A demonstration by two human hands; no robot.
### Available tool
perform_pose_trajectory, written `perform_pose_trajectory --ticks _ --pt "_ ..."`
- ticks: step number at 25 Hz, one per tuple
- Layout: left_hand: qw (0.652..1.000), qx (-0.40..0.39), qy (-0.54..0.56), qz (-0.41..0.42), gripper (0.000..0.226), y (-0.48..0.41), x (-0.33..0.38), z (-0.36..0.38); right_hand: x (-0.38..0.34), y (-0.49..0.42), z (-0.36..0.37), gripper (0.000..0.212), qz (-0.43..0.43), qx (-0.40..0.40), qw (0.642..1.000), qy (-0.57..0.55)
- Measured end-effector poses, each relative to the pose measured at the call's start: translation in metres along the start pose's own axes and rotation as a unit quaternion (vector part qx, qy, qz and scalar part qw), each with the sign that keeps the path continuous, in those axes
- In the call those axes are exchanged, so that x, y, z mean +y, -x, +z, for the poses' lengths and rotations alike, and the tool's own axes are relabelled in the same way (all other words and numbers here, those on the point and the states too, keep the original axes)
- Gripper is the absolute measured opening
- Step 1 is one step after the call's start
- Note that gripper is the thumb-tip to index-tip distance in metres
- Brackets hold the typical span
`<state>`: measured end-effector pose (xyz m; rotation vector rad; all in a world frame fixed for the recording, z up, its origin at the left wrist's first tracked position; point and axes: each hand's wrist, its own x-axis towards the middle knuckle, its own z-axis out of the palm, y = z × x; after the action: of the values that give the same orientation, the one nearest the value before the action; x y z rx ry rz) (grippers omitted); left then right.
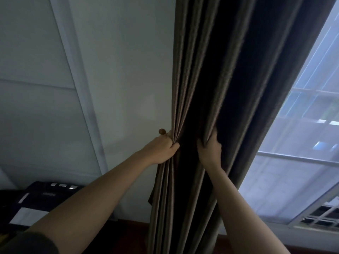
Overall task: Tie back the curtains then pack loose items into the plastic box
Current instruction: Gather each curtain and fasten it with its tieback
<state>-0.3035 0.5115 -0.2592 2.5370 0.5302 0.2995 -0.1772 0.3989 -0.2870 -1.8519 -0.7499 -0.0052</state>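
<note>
The curtain (211, 79) was a heavy, dark brown-grey drape, hanging in deep vertical pleats down the centre of the frame, its folds nearly black in the shadowed middle and paler along the left edges. It was gathered tight at mid-height and fanned out again above and below. Both hands were on it at that pinch point, just below the frame's centre: the left hand (161, 149) was clenched around the left bundle of pleats, fingers curled over the fabric, and the right hand (209, 149) was closed on the folds just beside it to the right, fingers hooked into a crease. A band of dark cloth lay between the two hands. Just above the left hand, a small round brown knob (162, 131) stood against the pale wall (128, 70). The bright window (302, 134) filled the right side of the frame, behind the curtain's right edge.
</note>
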Motion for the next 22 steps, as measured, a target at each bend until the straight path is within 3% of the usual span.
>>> perform_pose_trajectory --ticks 3,6,16,19,22 --pt "1.0 0.007 0.023 -0.001 0.023 -0.003 0.007 0.001 0.03 0.026 0.018 0.056 -0.014 -0.093 0.994 0.051" --pt "0.999 -0.016 0.045 -0.012 0.036 -0.011 0.011 0.003 0.048 0.063 0.027 0.06 -0.034 -0.172 0.983 0.061" --pt "0.991 -0.058 0.116 -0.045 0.036 -0.011 0.027 0.016 0.055 0.06 0.029 0.058 -0.039 -0.214 0.973 0.071" --pt "0.99 -0.07 0.115 -0.05 0.041 -0.012 0.028 0.017 0.053 0.061 0.035 0.071 -0.021 -0.236 0.97 0.059" --pt "0.992 -0.076 0.084 -0.047 0.053 -0.009 0.037 0.016 0.054 0.07 0.047 0.09 0.007 -0.315 0.948 0.044"
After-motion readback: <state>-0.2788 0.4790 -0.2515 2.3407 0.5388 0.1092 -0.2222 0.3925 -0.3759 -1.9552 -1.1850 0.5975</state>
